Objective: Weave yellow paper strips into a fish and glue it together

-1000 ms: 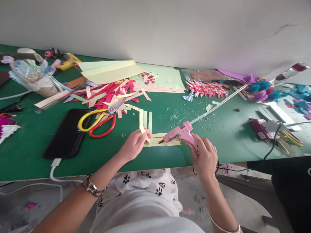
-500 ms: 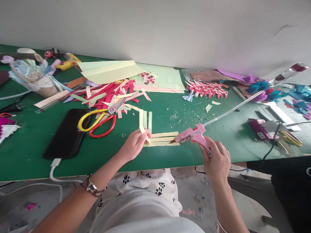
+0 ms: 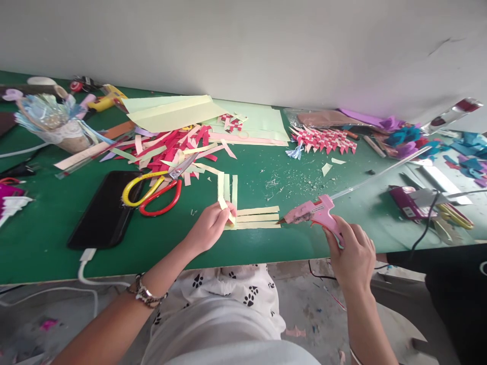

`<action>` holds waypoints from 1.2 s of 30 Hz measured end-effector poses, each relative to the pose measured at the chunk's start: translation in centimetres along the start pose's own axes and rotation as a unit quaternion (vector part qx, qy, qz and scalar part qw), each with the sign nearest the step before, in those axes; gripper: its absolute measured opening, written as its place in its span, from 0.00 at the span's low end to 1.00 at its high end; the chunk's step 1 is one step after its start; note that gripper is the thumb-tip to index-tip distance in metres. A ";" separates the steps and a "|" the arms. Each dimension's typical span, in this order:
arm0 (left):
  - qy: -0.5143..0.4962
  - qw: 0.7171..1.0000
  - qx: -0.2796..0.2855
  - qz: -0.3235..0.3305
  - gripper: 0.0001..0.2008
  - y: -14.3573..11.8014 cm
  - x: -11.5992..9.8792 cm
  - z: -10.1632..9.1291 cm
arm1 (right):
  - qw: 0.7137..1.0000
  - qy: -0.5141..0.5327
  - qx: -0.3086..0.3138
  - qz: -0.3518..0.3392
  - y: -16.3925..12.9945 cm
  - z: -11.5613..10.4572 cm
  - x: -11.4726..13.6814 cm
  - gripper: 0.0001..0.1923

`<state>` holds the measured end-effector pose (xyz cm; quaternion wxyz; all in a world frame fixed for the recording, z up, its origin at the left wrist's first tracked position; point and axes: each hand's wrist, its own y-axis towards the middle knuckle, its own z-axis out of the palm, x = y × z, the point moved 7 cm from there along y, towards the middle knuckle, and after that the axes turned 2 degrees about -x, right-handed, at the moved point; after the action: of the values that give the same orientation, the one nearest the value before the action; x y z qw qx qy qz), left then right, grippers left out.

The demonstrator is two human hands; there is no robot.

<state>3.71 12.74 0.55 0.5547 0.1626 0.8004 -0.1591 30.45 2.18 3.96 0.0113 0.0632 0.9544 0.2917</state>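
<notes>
On the green desk (image 3: 258, 248), pale strips (image 3: 258, 218) form an L, its corner pinched in the left hand's (image 3: 208, 227) grip; the right hand's (image 3: 353, 256) grip wraps a pink glue gun (image 3: 317, 211), nozzle just beside the strips' right ends.

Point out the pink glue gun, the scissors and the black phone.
Pink glue gun (image 3: 315, 211): head view, on its body.
Scissors (image 3: 175, 173): head view, on the pivot.
Black phone (image 3: 102, 210): head view, on its upper face.

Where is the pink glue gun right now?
In the head view, the pink glue gun is right of centre, gripped in the right hand, its nozzle at the right ends of the pale strips.
</notes>
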 end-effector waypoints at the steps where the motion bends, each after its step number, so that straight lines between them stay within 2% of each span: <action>1: 0.001 1.000 0.000 0.001 0.15 0.0 0.0 0.0 | 1.000 -0.003 -0.001 -0.001 0.0 0.0 0.1 0.16; 8: 0.004 1.000 0.002 -0.003 0.16 0.0 0.0 0.1 | 1.000 0.003 0.005 -0.018 0.1 0.4 1.4 0.21; 23: 0.046 0.999 0.000 0.018 0.17 0.0 -0.1 -0.1 | 0.995 0.049 0.041 -0.071 1.3 1.5 6.0 0.18; 27: 0.046 0.999 0.001 0.020 0.17 0.0 -0.1 0.0 | 0.996 0.042 0.043 -0.072 1.3 1.4 5.7 0.17; 36: 0.025 1.000 0.002 0.008 0.15 0.0 0.1 0.1 | 0.998 0.016 0.030 -0.052 0.8 0.7 3.3 0.16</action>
<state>3.76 12.67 0.41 0.5355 0.1737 0.8123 -0.1527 27.27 3.61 3.90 0.0098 0.0090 0.9649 0.2624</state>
